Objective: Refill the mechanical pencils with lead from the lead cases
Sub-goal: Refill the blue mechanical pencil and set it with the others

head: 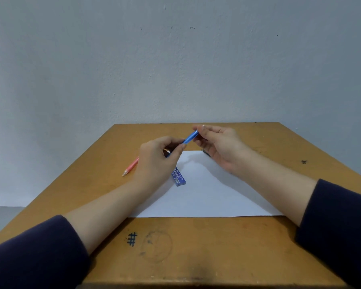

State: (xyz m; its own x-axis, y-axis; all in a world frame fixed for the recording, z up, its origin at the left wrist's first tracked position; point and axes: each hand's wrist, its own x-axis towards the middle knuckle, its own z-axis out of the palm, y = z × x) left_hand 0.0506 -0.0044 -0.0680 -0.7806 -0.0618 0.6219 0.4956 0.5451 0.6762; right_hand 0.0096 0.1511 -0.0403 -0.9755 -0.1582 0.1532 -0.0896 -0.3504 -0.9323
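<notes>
A blue mechanical pencil (190, 138) is held in the air above the table, slanting up to the right. My left hand (157, 159) grips its lower end and my right hand (218, 146) pinches its upper end. A blue lead case (178, 176) lies flat on the left edge of the white paper (206, 195), just below my left hand. A pink mechanical pencil (131, 166) lies on the wood to the left, partly hidden by my left hand. A small dark object (206, 152) shows under my right hand; what it is I cannot tell.
The wooden table (196, 247) carries a hash mark and a drawn circle near its front edge. A grey wall rises right behind the table's far edge. Both forearms, in dark sleeves, reach in from the lower corners.
</notes>
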